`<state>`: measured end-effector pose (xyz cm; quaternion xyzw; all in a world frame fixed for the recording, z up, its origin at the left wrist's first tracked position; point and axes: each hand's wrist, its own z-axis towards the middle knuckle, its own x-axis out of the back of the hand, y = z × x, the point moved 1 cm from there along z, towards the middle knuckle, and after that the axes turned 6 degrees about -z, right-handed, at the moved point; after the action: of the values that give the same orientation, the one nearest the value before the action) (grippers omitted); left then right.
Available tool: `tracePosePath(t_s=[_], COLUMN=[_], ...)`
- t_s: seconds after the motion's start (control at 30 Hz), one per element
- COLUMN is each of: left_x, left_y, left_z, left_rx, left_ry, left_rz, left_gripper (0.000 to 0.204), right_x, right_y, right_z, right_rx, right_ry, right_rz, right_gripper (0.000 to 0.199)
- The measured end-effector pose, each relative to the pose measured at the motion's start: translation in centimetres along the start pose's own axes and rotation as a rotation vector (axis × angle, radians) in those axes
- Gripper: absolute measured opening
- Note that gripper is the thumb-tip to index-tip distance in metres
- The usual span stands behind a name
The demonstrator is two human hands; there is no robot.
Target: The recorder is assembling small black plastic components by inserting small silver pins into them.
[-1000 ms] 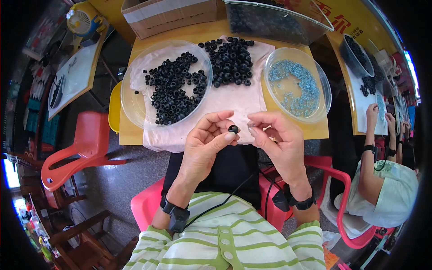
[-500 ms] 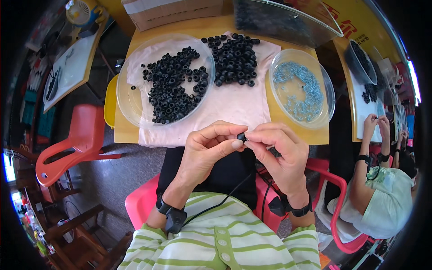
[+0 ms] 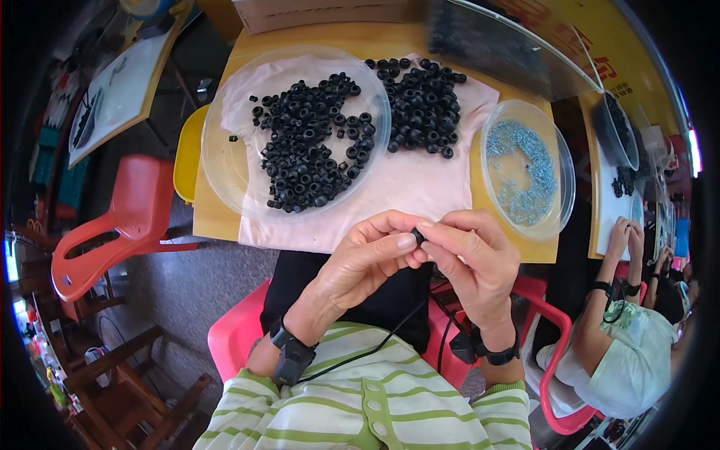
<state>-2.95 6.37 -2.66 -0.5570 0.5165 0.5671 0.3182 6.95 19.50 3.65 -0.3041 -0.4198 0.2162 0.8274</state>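
Note:
Over my lap, just off the table's front edge, my left hand [image 3: 367, 251] pinches a small round black part [image 3: 417, 238] between thumb and forefinger. My right hand [image 3: 476, 255] meets it from the other side, thumb and forefinger closed against the part; anything tiny between those fingertips is hidden. Ahead to the left, a round clear tub [image 3: 217, 169] holds many loose black parts [image 3: 307, 142], some showing holes. More of them lie heaped [image 3: 424, 112] on a pale pink cloth [image 3: 435, 187]. To the right, an oval clear tub [image 3: 564, 191] contains tiny light-blue pieces [image 3: 521, 169].
A cardboard box [image 3: 315, 13] and a large clear bin [image 3: 510, 52] of black parts stand at the table's back. A red chair [image 3: 139, 202] is at left. At right another person [image 3: 626, 352] sits at a neighbouring table, behind a pink chair arm [image 3: 559, 367].
The view has shifted, so the table and tubs appear farther right and slightly lower. My hands stay together at the black part, which the fingers now cover more.

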Motion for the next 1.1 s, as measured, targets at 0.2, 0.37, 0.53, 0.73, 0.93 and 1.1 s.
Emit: tracePosePath(t_s=[0.2, 0.37, 0.53, 0.73, 0.93, 1.1], left_x=[0.3, 0.6, 1.0, 1.8, 1.9, 1.8], left_y=[0.9, 1.2, 1.2, 1.1, 0.9, 0.9], left_z=[0.2, 0.6, 0.8, 1.0, 0.2, 0.1], left_rx=[-0.043, -0.056, -0.043, -0.076, -0.061, -0.062], left_ry=[0.100, 0.093, 0.042, -0.080, -0.155, -0.168], left_rz=[0.174, 0.142, 0.075, 0.092, 0.141, 0.172], left_gripper=[0.012, 0.011, 0.016, 0.020, 0.019, 0.018], right_x=[-0.4, -1.3, -0.8, -3.4, -8.7, -10.0], right_y=[-0.1, 0.6, 0.9, 1.7, 3.4, 4.1], right_z=[1.5, 1.6, 2.6, 9.0, 11.4, 11.5], right_rx=[-0.081, 0.031, 0.045, 0.195, 0.247, 0.243], right_ry=[-0.083, -0.077, -0.176, -0.163, -0.227, -0.274], right_rz=[0.016, -0.094, -0.059, -0.328, -0.517, -0.626], right_gripper=[0.031, 0.034, 0.032, 0.012, 0.012, 0.010])
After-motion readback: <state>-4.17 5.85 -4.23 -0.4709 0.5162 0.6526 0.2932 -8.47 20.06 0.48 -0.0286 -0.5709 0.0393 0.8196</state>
